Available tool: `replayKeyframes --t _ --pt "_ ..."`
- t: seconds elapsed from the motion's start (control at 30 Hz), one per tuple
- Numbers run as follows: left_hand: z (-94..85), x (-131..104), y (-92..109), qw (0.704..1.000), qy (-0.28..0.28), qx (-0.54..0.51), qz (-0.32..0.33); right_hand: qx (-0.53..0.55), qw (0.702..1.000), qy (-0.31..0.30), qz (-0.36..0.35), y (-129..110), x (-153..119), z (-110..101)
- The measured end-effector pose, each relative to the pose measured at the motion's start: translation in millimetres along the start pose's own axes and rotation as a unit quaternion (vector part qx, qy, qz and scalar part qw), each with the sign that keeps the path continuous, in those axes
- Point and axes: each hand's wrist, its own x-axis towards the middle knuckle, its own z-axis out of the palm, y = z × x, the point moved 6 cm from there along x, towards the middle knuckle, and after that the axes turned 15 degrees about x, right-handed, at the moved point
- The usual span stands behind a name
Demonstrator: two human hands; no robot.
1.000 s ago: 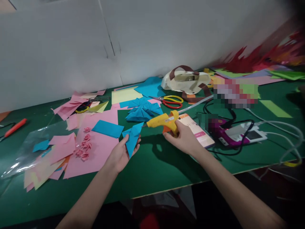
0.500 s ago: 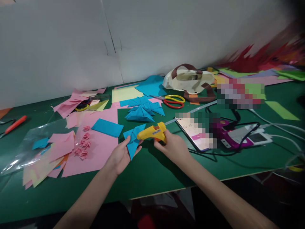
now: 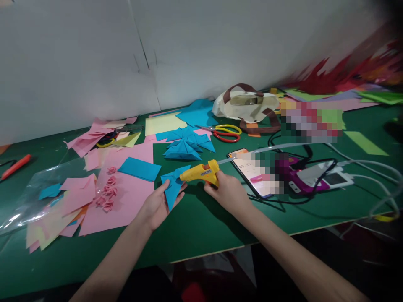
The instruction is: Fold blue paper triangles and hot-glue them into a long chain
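Near the table's front edge, my left hand (image 3: 159, 205) is closed on a folded blue paper piece (image 3: 172, 193), its thumb on top and fingers underneath. My right hand (image 3: 231, 192) grips a yellow hot glue gun (image 3: 200, 173), fingers wrapped round the handle. The gun's nozzle points left and meets the upper part of the blue piece; I cannot make out any glue there. A long clear glue stick (image 3: 267, 147) runs out of the back of the gun. Behind the hands lie more folded blue paper pieces (image 3: 182, 147).
Pink paper roses (image 3: 108, 193) and a folded blue sheet (image 3: 140, 169) lie on pink paper at left. Scissors (image 3: 225, 132) and a cream bag (image 3: 247, 107) stand behind. A phone (image 3: 248, 170), a purple power strip (image 3: 310, 182) and tangled cables are at right.
The whole view has shifted slightly. The glue gun's nozzle stays against the blue paper piece, and both hands keep their holds.
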Motion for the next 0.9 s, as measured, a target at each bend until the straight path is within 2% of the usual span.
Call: replayKeyframes --t 0.27,0.73,0.9 --pt "-0.9 1 -1 1.000 -0.020 -0.016 -0.012 -0.018 1.000 0.004 -0.002 3 -1 0" --pt "-1.1 0 2 0.999 -0.014 -0.052 -0.006 -0.052 0.998 0.023 -0.011 6 0 -13" --pt "0.5 -1 1 0.999 -0.022 -0.027 -0.007 -0.040 0.999 0.030 -0.018 6 0 -11"
